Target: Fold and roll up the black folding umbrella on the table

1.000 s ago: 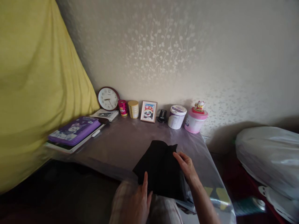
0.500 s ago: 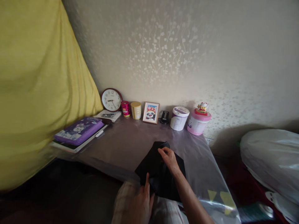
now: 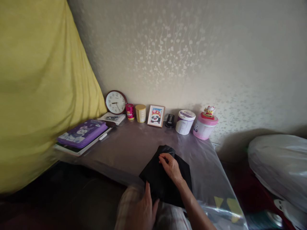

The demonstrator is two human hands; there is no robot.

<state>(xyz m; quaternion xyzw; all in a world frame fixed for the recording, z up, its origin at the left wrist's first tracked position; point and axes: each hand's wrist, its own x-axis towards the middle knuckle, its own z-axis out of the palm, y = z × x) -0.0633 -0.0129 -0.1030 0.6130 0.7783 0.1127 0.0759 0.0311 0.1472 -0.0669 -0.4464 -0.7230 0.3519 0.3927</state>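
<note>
A piece of black cloth (image 3: 153, 172) lies folded over the near edge of the table and my lap. My left hand (image 3: 144, 204) is at its near left edge, index finger stretched along the cloth and thumb to the right, with the cloth's edge between them. Above the middle of the cloth, my right hand (image 3: 170, 166) is closed in a pinch, thumb and fingertips together. Whatever those fingertips hold is too small to make out. The cloth's far end (image 3: 166, 149) bunches up beyond my right hand.
Along the wall stand a clock (image 3: 116, 102), a pink tin (image 3: 129, 111), a yellow-lidded can (image 3: 140, 113), a picture frame (image 3: 156, 116), a black object (image 3: 170, 120) and two tubs (image 3: 185, 123). A purple case (image 3: 82, 133) lies left on the plastic-covered table (image 3: 120, 143).
My right hand has shifted slightly left over the cloth, still pinched. My left index finger has moved a little left and down along the cloth's edge. The view has shifted slightly.
</note>
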